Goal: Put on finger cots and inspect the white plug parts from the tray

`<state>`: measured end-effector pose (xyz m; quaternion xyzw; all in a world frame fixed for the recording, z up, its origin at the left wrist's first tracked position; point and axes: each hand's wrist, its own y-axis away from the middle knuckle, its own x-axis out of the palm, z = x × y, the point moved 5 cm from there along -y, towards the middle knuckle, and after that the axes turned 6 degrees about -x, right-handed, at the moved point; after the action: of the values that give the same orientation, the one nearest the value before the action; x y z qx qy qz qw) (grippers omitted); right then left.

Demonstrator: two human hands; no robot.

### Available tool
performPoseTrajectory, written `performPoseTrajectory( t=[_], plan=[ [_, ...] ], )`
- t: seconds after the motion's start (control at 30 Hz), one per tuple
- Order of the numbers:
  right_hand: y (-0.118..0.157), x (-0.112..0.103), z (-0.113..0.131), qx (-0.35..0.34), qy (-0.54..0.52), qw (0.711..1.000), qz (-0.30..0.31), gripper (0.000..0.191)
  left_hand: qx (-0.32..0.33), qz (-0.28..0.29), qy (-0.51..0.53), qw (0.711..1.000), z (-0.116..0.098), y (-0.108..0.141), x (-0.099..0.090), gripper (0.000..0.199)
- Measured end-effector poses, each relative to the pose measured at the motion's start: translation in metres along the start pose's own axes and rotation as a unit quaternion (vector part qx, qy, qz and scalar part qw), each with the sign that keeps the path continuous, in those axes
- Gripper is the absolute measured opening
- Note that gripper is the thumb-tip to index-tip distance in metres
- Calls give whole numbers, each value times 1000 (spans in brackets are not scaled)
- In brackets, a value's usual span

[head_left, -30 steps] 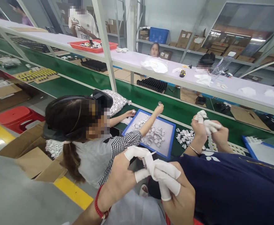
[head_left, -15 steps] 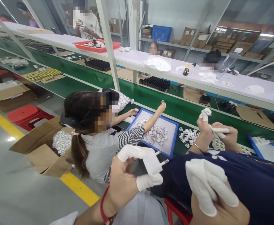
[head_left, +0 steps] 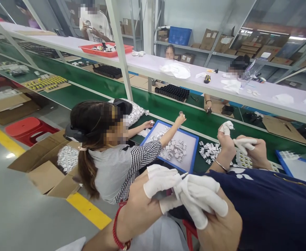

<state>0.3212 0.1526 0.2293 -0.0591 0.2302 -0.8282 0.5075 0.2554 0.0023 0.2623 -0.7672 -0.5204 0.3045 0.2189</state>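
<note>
- The wearer's left hand (head_left: 153,195) and right hand (head_left: 210,212), both with white finger cots, meet low in the view, pinched together on a small white plug (head_left: 177,183) with a metal pin poking out between the fingertips. Which hand bears it I cannot tell; both are closed on it.
- A red cord bracelet (head_left: 117,232) sits on the left wrist.
- Beyond the hands, a blue-rimmed tray (head_left: 193,153) lies on the green conveyor belt (head_left: 168,104), scattered with small white parts.
- A co-worker in a striped sleeve (head_left: 142,158) reaches over that tray.
- A loose heap of white parts (head_left: 207,150) lies on the belt just beside the tray.
- A second person in a navy top (head_left: 270,205) works with gloved fingers near that heap.
- On the upper shelf a red tray (head_left: 106,52) holds mixed small items.
- Open cardboard boxes (head_left: 45,167) on the floor hold a bag of white parts.
</note>
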Motion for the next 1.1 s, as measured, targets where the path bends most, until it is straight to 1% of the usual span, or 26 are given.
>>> performPoseTrajectory(
  t=[0.03,0.1,0.17,0.23,0.3,0.37,0.47,0.53,0.6,0.73,0.8,0.87,0.9,0.93,1.0,1.07,1.1],
  plan=[
    [5,10,6,6,-4,1000,-5,14,7,8,-27,1000,0,-1,-1,24],
    [2,18,7,22,-19,1000,-2,18,28,27,-62,997,-1,-2,-1,19],
    [-9,19,2,46,-61,997,26,20,51,45,-67,995,-1,-2,0,19],
    [-16,20,-2,66,-114,989,61,16,67,56,-60,994,-1,-2,1,19],
    [-16,21,-5,79,-146,983,79,12,71,53,-55,995,1,-1,3,19],
    [-12,22,-7,93,-145,981,89,13,70,50,-56,995,1,-1,5,17],
    [-5,24,-13,122,-135,980,78,17,72,53,-67,994,-1,-1,7,13],
    [-2,22,-17,131,-123,983,41,16,77,46,-85,992,-4,-1,6,12],
    [-1,19,-21,131,-107,985,21,18,72,41,-95,992,-4,-1,4,12],
    [1,13,-25,140,-87,986,36,21,52,46,-71,995,-2,-3,2,22],
    [3,10,-24,136,-65,989,8,21,54,57,-68,995,-4,-3,4,23],
    [4,7,-20,127,-42,990,-39,20,55,61,-73,994,-6,-3,6,13],
    [5,5,-19,124,-33,990,-55,20,54,53,-70,995,-7,-3,6,11],
    [6,4,-17,123,-28,990,-61,18,47,41,-61,996,-7,-2,6,12],
    [7,3,-16,126,-24,991,-35,14,20,22,-35,999,-4,-2,6,18],
    [8,3,-17,126,-28,992,9,11,4,33,-17,999,-1,-1,7,23],
    [8,3,-17,123,-37,991,23,9,10,41,-15,999,0,-1,8,23]
  ],
)
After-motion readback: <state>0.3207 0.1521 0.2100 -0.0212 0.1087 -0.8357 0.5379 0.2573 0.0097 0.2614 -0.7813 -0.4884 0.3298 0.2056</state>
